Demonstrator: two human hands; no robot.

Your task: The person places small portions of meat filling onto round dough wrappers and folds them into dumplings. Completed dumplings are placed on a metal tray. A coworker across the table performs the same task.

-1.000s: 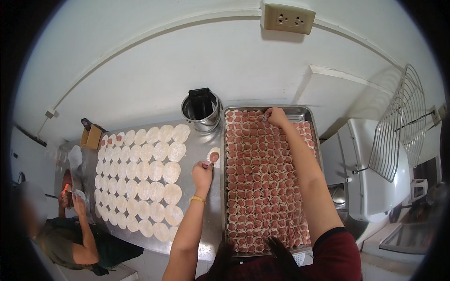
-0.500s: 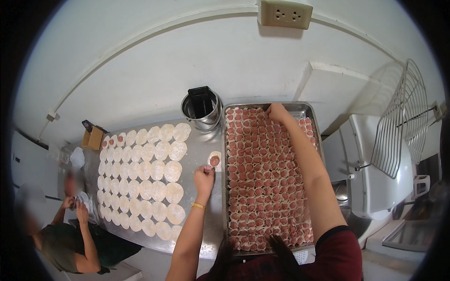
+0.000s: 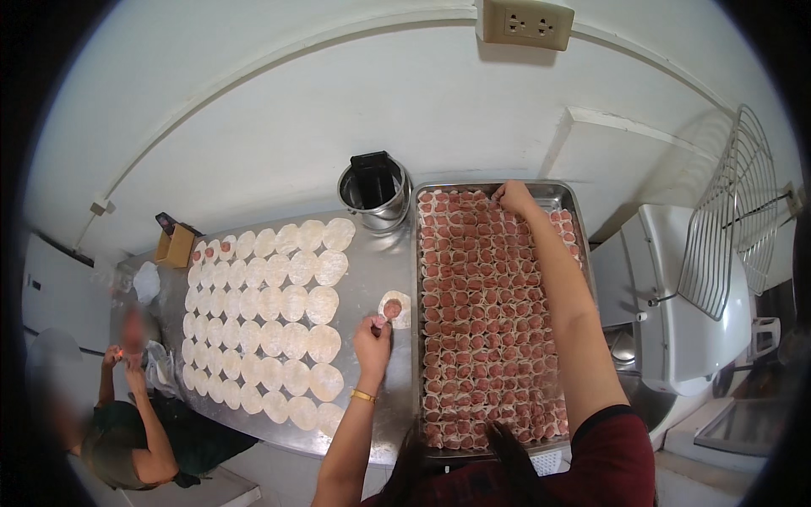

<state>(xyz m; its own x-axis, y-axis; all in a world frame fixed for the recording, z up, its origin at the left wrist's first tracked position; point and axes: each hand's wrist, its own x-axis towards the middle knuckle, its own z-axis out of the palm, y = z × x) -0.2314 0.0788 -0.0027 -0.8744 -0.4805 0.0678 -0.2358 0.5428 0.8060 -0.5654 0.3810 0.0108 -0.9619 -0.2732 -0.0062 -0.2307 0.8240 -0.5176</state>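
Observation:
Between the rows of dough and the tray, my left hand (image 3: 370, 345) is closed on the near edge of a round dumpling wrapper (image 3: 402, 309). A dab of pink meat filling (image 3: 392, 308) sits on that wrapper. My right hand (image 3: 514, 199) reaches across the large metal tray (image 3: 577, 199) to its far end. Its fingers are pinched at a dumpling there, which they mostly hide. Rows of small open-topped dumplings (image 3: 486, 321) with pink filling crowd the tray, and part of them lies under my right forearm.
Several rows of overlapping dough rounds (image 3: 262, 304) cover the steel table (image 3: 372, 270); a few at the far left carry filling. A metal pot (image 3: 393, 211) with a black container (image 3: 372, 179), a cardboard box (image 3: 174, 247), a wire rack (image 3: 728, 228) and a co-worker (image 3: 127, 435) at left surround it.
My left hand now grips the filled wrapper's edge more plainly. My right hand stays at the tray's far end, pinched there. The whole view has shifted slightly.

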